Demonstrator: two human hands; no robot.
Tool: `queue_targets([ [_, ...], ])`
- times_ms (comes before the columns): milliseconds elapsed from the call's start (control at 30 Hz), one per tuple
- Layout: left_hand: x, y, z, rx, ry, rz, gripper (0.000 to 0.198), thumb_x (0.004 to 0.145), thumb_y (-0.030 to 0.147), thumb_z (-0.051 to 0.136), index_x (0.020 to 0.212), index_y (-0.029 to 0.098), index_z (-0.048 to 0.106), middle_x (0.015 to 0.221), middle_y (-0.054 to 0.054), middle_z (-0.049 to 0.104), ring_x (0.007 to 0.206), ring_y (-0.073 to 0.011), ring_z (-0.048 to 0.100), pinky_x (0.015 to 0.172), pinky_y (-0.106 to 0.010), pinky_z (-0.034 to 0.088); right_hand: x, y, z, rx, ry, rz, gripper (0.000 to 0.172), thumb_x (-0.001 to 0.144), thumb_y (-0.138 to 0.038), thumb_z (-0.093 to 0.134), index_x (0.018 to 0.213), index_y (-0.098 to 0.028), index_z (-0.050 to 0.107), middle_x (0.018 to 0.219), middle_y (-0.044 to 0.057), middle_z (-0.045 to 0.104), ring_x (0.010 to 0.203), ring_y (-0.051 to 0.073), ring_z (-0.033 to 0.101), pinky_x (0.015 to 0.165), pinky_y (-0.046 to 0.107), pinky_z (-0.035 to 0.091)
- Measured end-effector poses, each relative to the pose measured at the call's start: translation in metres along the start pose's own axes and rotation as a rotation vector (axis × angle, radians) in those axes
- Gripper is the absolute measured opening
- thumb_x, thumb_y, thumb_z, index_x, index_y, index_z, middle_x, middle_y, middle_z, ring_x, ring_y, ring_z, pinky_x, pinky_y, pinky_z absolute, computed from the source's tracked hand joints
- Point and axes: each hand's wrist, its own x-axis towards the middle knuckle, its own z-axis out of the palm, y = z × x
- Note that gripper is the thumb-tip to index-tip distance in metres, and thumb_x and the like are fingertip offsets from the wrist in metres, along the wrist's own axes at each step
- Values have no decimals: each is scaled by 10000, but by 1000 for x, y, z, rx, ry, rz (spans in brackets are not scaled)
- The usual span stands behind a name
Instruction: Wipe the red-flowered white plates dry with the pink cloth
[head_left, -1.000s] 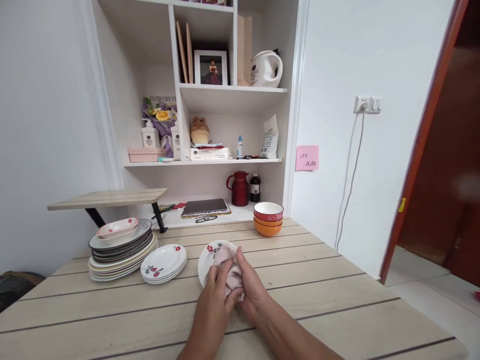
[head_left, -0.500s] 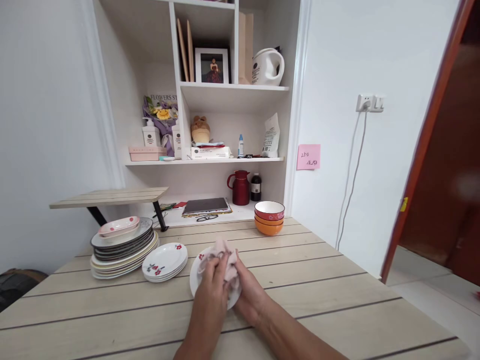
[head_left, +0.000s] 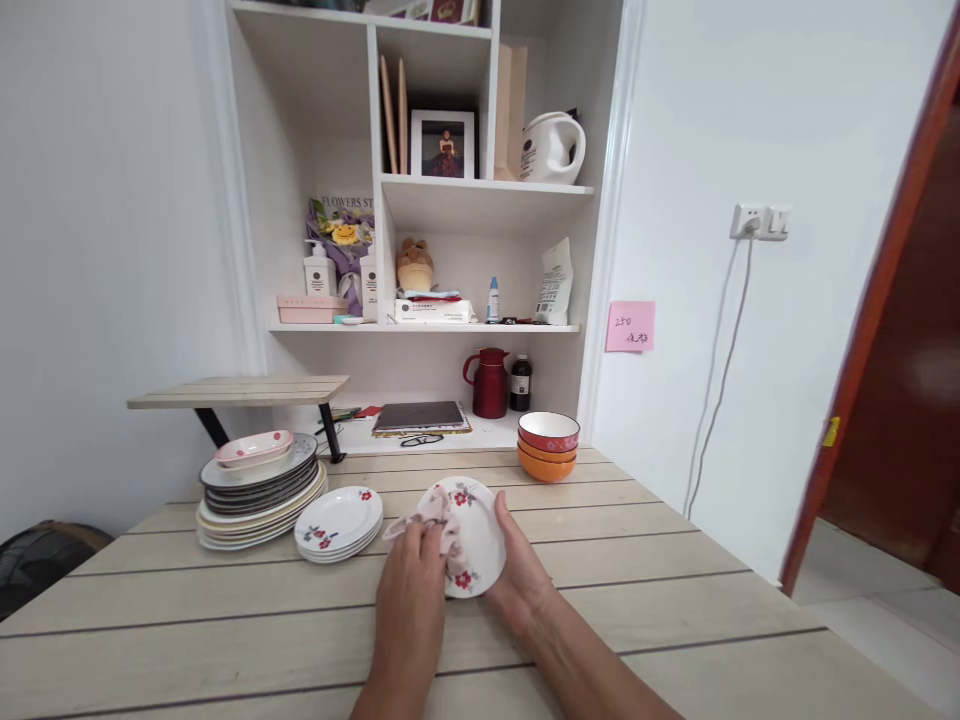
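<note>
A small white plate (head_left: 484,535) with red flowers is tilted toward me above the table. My right hand (head_left: 521,575) grips its right edge, thumb on the rim and the other fingers hidden beneath. Bunched in my left hand (head_left: 412,590) is a pale pink cloth (head_left: 439,520), pressed against the left part of the plate's face. Left of it, a short stack of matching flowered plates (head_left: 339,522) lies on the table. Farther left is a taller stack of larger plates (head_left: 259,500), topped by pink-spotted oval dishes (head_left: 255,449).
Stacked red and orange bowls (head_left: 548,448) stand at the table's back right. Behind the table (head_left: 675,600) is a shelf unit with a dark red jug (head_left: 490,385), a dark bottle (head_left: 520,383) and a laptop (head_left: 418,415). A small raised stand (head_left: 240,391) is at the back left.
The cloth and my left hand have shifted to the plate's left side, uncovering its flowered right part. My right hand now holds the plate's right rim. The camera view has shifted slightly.
</note>
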Motion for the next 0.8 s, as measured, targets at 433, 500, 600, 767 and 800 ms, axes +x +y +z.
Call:
queue_targets([
  [433,-2,10,6,-243,-25,278,489,805,57,474,1256,225,561,1202,-86,595,1090,-247,536,916,-412,483,1,12,-6,18,143,59,501,815,-596,580,972,-133,690,879,77,744,816,192,684,807,299,504],
  [500,-2,14,5,-256,-114,291,430,813,72,501,1192,247,604,1176,-63,611,1055,-235,545,892,-398,488,4,6,-11,54,155,91,553,794,-632,577,961,-117,687,851,95,742,812,209,686,783,318,516],
  [600,0,18,2,-227,-175,240,380,816,58,519,1111,264,638,1117,-35,629,1001,-217,557,856,-380,484,6,-3,-16,39,130,93,681,780,-697,528,1064,-92,662,938,143,737,896,261,680,784,377,523],
  [767,3,10,0,-90,-54,8,351,822,56,531,1112,226,633,1125,-72,617,1034,-257,553,847,-413,469,6,4,-12,3,18,71,615,844,-603,528,1196,-105,610,1090,142,712,1035,244,646,890,362,486],
  [800,4,7,0,-65,-16,-31,357,829,61,526,1136,213,624,1133,-85,612,1048,-264,550,850,-418,468,5,8,-10,-9,19,75,586,853,-568,544,1205,-103,605,1092,139,713,1039,236,646,905,351,478],
])
